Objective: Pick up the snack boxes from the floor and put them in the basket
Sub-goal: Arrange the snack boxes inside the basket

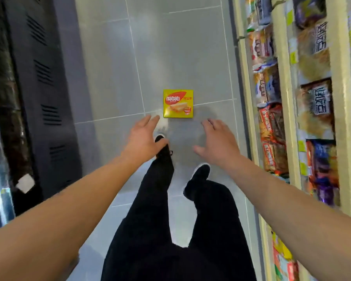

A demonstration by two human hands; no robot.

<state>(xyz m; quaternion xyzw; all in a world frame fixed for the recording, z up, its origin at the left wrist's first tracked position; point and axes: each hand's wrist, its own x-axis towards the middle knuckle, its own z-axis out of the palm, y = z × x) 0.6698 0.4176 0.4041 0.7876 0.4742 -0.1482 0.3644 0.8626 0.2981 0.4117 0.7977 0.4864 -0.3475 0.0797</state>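
A yellow snack box [178, 103] with a red logo lies flat on the grey floor tiles, in the middle of the aisle. My left hand [144, 136] reaches out just below and left of it, fingers spread, holding nothing. My right hand [215, 139] is stretched out below and right of the box, fingers also spread and empty. Neither hand touches the box. No basket is in view.
Shelves [290, 110] packed with snack bags line the right side of the aisle. A dark cabinet [43, 94] with vent slots stands along the left. My legs in black trousers and black shoes [199, 175] stand on the tiles beneath my hands.
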